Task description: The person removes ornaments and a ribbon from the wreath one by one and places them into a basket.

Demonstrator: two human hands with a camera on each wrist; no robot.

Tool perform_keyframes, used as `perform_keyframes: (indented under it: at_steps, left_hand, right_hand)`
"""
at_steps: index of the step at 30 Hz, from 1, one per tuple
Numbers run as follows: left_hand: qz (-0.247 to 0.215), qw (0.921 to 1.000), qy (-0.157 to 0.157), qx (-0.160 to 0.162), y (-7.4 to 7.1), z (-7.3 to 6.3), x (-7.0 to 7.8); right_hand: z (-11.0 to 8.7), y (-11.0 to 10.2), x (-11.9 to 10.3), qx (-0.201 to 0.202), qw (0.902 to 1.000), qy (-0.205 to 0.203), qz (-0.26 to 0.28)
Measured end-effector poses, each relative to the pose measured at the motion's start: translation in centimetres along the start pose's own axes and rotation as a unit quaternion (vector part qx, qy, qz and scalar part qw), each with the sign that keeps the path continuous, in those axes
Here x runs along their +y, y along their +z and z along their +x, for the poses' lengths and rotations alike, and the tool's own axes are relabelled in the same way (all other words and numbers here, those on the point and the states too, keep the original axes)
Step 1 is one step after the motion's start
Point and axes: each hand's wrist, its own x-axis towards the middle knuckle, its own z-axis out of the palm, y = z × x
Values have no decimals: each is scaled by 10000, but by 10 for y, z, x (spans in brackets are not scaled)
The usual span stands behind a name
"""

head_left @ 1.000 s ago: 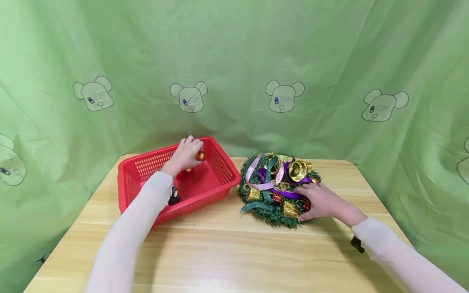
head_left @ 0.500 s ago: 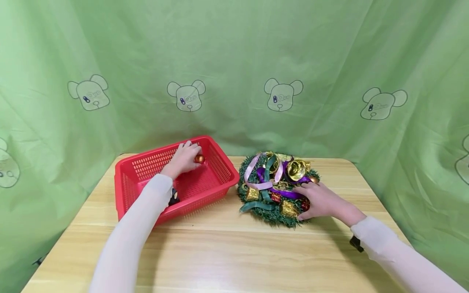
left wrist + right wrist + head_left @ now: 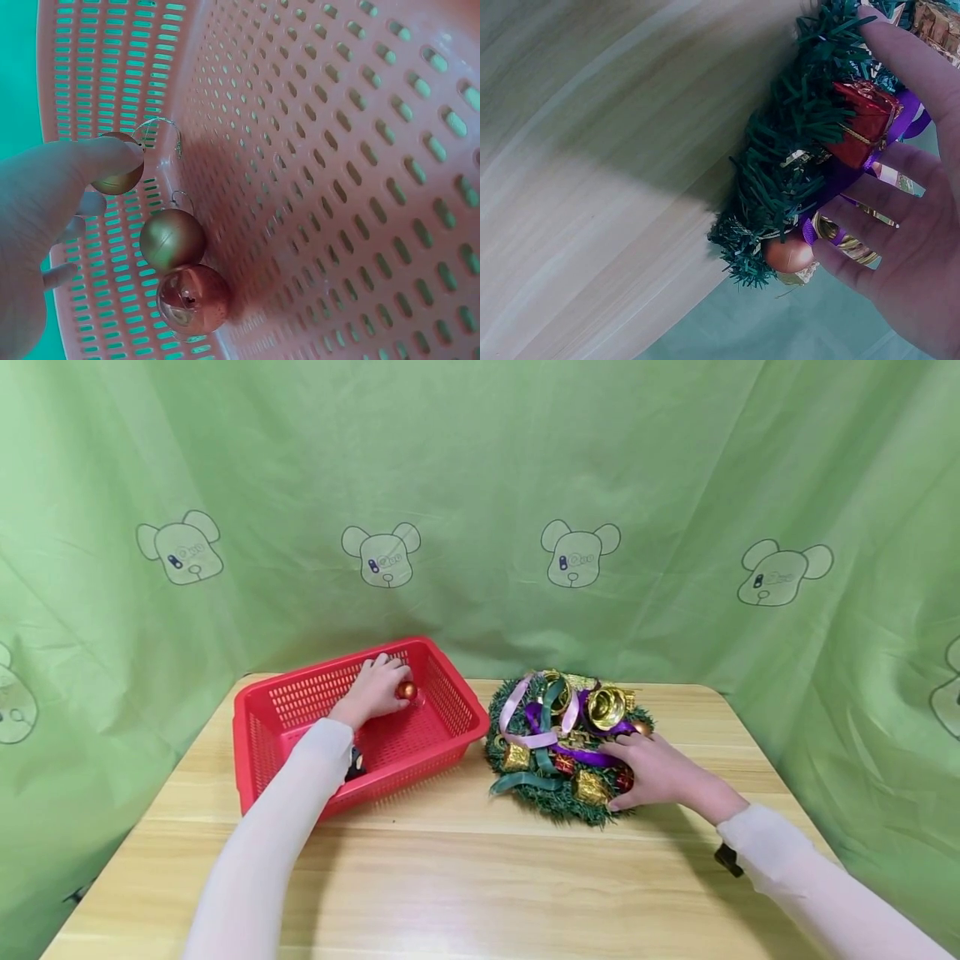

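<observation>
Inside the red plastic basket [image 3: 427, 766], my left hand [image 3: 373, 688] pinches a gold bauble [image 3: 120, 180] with a wire loop between thumb and fingers. In the left wrist view, another gold bauble [image 3: 172, 240] and a shiny reddish bauble [image 3: 195, 300] lie together against the basket's wall. My right hand [image 3: 662, 770] rests on the right edge of a green Christmas wreath [image 3: 551, 805], thumb spread from fairly straight fingers. Near those fingers in the right wrist view are a small red gift box [image 3: 861, 127], a purple ribbon [image 3: 907, 112] and a copper bauble [image 3: 789, 255].
Gold bells [image 3: 607, 707], gold gift boxes [image 3: 591, 789] and a pink ribbon [image 3: 513, 710] decorate the wreath. A small black object [image 3: 356, 766] shows in the basket beside my left sleeve. The wooden table [image 3: 450, 885] ends at a green curtain [image 3: 480, 460] behind.
My left hand has lowered slightly with the gold bauble, deeper into the basket. The right hand stays on the wreath. The whole head view has shifted a little.
</observation>
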Motion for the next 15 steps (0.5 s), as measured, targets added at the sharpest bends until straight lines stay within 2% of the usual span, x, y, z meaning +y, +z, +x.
perform_keyframes:
  at_steps: [7,15]
  left_hand:
    - [-164,9996,-211,-66,1,-1,-5]
    - [-350,9990,-262,-106,8,-1,-9]
  right_hand:
    - [0,1,0,17,10000,29,36]
    - [-1,1,0,-31,9999,98,54]
